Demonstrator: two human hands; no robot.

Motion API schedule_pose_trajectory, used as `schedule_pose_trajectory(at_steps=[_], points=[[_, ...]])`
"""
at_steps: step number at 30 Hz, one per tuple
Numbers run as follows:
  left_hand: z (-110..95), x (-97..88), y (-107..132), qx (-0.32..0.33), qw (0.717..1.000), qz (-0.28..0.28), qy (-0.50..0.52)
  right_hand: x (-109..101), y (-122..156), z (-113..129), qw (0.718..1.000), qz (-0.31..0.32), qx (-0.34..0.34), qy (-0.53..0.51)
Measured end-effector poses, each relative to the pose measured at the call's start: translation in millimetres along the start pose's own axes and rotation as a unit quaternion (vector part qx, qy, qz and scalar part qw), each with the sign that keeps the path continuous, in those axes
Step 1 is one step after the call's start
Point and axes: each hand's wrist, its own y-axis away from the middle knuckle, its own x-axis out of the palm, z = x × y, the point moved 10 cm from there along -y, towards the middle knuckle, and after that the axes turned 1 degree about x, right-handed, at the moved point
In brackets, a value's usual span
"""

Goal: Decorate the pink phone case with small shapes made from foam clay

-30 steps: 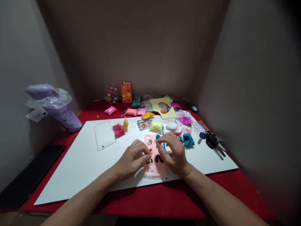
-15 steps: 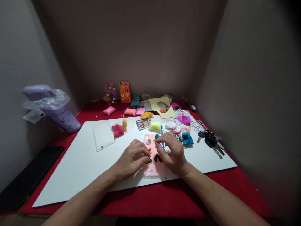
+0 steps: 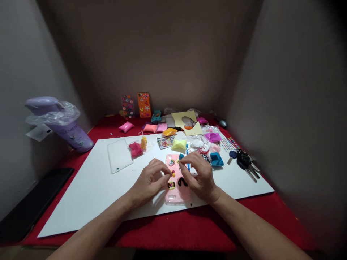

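Observation:
A pink phone case lies on the white board with small clay figures stuck on it. Among these are a black curved strip, a yellow-and-dark piece and a white swirled piece. My left hand is at the case's left edge, thumb and forefinger close together beside a yellow-and-magenta piece. Over the upper right of the case, my right hand pinches near a teal clay piece. Whatever either pinch holds is too small to make out.
Behind the case lie a yellow clay packet, a blue tool and a teal packet. Keys rest at right, a clear case at left. A purple tumbler and a black slab are further left.
My left fingers have drawn slightly up and left, uncovering the yellow-and-dark piece on the case. My right hand stays nearly in place.

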Motion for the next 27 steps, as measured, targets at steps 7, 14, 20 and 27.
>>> schedule_pose_trajectory(at_steps=[7,14,20,27], points=[[12.2,-1.9,-0.1,-0.01,0.998,0.005,-0.061,-0.8,-0.9,1.7,1.0,0.0,-0.001,-0.002],[13.1,9.3,-0.9,0.038,0.992,0.033,-0.116,0.1,-0.5,1.2,1.0,0.003,0.003,-0.002],[15.0,10.7,-2.9,0.028,0.991,0.038,-0.121,0.1,-1.4,2.5,1.0,0.003,-0.002,0.004],[16.6,15.6,-4.2,0.016,0.99,0.059,-0.125,0.0,-1.7,2.1,1.0,0.0,0.002,0.0]])
